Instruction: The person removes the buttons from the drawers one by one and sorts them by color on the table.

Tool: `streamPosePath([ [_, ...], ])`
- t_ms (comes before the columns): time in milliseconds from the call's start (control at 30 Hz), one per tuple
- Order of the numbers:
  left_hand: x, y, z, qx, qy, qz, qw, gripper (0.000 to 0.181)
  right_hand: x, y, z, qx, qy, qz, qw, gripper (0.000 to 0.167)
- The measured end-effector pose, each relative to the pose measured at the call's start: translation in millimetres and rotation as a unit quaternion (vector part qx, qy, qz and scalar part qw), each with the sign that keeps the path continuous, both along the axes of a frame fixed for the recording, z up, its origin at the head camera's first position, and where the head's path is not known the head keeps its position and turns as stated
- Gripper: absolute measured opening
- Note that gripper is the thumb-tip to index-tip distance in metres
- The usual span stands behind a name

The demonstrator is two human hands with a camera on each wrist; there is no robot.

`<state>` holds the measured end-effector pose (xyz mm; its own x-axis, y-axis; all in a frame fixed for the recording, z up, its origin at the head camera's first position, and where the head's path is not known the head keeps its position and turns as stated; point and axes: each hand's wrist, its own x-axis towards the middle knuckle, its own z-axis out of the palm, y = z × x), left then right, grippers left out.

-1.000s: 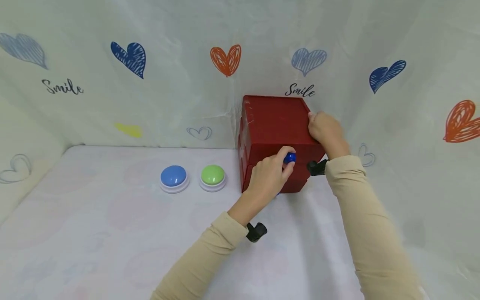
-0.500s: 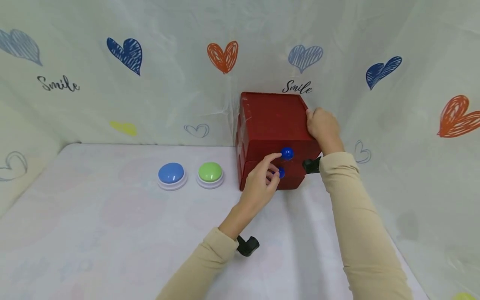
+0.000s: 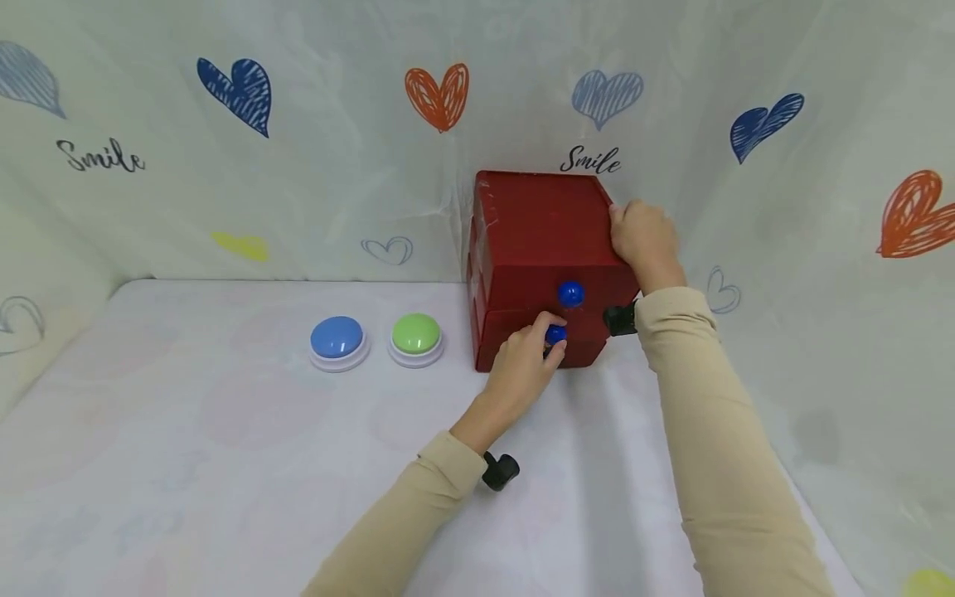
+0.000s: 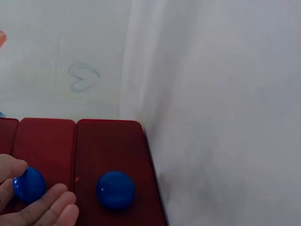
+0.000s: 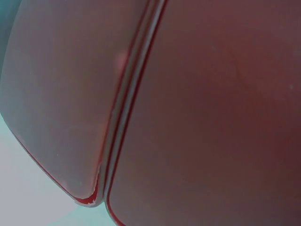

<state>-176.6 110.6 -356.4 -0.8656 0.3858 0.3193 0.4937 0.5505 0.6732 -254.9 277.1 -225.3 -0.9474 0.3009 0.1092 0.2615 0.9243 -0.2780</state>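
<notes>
So the red drawer box (image 3: 548,220) is sitting toward the back of the white worktop (image 3: 261,464), right up near the pale backdrop (image 3: 321,199). It's got two round blue knobs on the front, one lower than the other. The left hand (image 3: 516,362) has thumb and fingers pinched around the lower knob (image 3: 555,334), and the upper knob (image 3: 570,293) sits just above it, untouched. The right hand (image 3: 647,239) is up at the box's top right edge, fingers bent and gripping there, though the right wrist view is pretty murky and mostly just red panels, so I can't make out every fingertip.

Off to the left of the box there's a green button (image 3: 416,333) near it, then a blue button (image 3: 337,337) beside that one, both on white bases. The backdrop has scribbly hearts and "Smile" printed on it. Both sleeves are tan, with a little black gadget (image 3: 501,472) poking out by the left cuff.
</notes>
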Motion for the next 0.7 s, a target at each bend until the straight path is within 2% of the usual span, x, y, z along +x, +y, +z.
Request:
streamPosePath([
  [200, -4.1, 2.1, -1.7, 0.020, -0.008, 0.011, 0.9997, 0.026, -1.5, 0, -1.4, -0.004, -0.001, 0.000, 1.0000, 0.052],
  [400, -2.3, 3.4, -1.9, 0.033, -0.001, 0.018, 0.9993, 0.024, -2.8, 3, -1.9, -0.010, 0.000, -0.006, 0.9999, 0.052],
  [700, 9.7, -0.5, -3.5, 0.032, -0.018, 0.004, 0.9993, 0.028, -0.5, 3, -3.4, -0.017, -0.001, -0.009, 0.9998, 0.051],
])
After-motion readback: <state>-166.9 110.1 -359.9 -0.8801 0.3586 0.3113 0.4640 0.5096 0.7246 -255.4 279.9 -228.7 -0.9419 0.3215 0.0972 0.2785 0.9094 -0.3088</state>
